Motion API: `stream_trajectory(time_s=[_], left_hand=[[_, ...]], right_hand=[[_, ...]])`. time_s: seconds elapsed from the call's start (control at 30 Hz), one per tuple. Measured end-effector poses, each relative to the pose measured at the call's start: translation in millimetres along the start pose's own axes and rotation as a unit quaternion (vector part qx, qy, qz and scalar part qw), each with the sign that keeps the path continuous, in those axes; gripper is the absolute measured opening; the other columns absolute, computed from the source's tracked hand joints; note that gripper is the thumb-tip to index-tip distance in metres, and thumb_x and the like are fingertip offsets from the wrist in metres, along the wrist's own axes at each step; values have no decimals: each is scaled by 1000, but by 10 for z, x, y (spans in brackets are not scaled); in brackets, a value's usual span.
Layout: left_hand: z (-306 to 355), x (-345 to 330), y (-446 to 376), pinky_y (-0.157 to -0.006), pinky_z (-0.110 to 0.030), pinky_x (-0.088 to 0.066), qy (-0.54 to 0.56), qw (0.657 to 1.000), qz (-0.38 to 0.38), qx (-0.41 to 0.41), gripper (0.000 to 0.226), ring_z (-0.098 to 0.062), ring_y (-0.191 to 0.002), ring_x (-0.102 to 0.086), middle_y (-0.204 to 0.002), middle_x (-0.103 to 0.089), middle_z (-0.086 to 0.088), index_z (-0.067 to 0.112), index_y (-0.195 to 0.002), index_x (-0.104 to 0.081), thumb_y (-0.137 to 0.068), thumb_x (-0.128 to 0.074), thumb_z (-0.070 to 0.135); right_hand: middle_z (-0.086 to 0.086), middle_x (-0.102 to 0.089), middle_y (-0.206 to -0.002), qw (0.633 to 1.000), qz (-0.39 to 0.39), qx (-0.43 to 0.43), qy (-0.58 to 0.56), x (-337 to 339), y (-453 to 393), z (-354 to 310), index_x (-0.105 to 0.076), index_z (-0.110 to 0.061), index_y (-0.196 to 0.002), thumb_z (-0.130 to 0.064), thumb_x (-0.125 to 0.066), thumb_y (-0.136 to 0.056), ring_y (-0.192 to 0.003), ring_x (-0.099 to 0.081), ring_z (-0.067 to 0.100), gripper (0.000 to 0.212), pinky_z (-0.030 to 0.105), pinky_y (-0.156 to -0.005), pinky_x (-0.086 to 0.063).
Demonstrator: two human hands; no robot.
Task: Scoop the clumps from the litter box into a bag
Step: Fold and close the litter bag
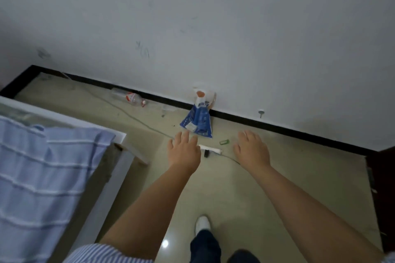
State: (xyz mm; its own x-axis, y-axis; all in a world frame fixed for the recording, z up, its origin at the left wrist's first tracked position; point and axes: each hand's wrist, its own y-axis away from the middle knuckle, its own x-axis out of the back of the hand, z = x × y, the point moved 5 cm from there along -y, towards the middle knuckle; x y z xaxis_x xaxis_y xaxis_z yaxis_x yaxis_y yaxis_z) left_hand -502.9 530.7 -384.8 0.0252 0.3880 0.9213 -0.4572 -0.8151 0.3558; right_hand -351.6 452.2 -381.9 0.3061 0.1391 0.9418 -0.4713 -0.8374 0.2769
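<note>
- A person stood on a pale tiled floor (277, 188), looking down, with both bare arms stretched forward above it.
- The left hand (184, 151) was held palm down with its fingers straight and slightly spread, holding nothing.
- The right hand (252, 150) was held the same way, fingers relaxed and empty, well apart from the left.
- A blue and white bag (197, 118) stood upright on the floor, leaning against the white wall (213, 28) at its black baseboard, beyond the left hand's fingertips.
- A small white and black object (210, 150) lay on the floor between the hands; what it was could not be told.
- A small green item (224, 142) lay just beyond it.
- A clear plastic bottle (131, 97) lay on its side by the baseboard, left of the bag.
- A thin cable (132, 115) ran across the floor.
- A bed with a blue striped cover (42, 166) filled the left side.
- One white shoe (202, 223) showed below, under a dark trouser leg.
</note>
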Motion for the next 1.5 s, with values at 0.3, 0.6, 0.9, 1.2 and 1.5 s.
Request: stream_trajectory(time_s=[0.3,0.6,0.9,1.2,1.5], left_hand=[[104,874,-2305,-118,-40,-15,-2,1000,14,7,44,-20,-146,-9,-157,-16,-1,23,-144,-30,-100,-31,29],[-151,789,-4223,-113,-36,-23,29,997,-52,40,44,-21,-141,-21,-151,-30,-1,18,-142,-33,-99,-33,25],[-560,-467,-5522,-106,-36,-32,44,992,-118,-3,39,-23,-134,-31,-144,-38,-3,18,-137,-39,-98,-39,19],[-666,-1619,-6233,-118,-36,-12,8,985,-142,-99,73,-21,-147,2,-159,-2,0,16,-151,-7,-92,-51,10],[-554,-1887,-6381,-120,-34,2,-2,981,-99,-166,70,-21,-147,6,-159,1,-2,15,-151,-6,-93,-41,0]], right_hand=[[7,-34,-146,1000,-1,5,-31,587,-2253,-25,-28,-10,-142,-27,-30,-100,-133,-32,23,46,33,-104,-35],[13,-50,-133,994,-103,37,20,214,-4226,-76,-37,-7,-137,-24,-33,-98,-120,-46,28,42,32,-92,-43],[14,-51,-131,981,-185,28,45,-1168,-5562,-385,-41,-7,-133,-21,-42,-96,-118,-50,29,40,34,-93,-44],[16,-49,-134,981,-192,-35,-1,-2654,-6289,-82,-43,-14,-134,-20,-50,-92,-118,-49,38,43,42,-95,-44],[6,-69,-77,941,-225,171,186,-2812,-5623,-17,-67,-10,-82,-23,-68,-82,-71,-63,15,13,26,-71,-50]])
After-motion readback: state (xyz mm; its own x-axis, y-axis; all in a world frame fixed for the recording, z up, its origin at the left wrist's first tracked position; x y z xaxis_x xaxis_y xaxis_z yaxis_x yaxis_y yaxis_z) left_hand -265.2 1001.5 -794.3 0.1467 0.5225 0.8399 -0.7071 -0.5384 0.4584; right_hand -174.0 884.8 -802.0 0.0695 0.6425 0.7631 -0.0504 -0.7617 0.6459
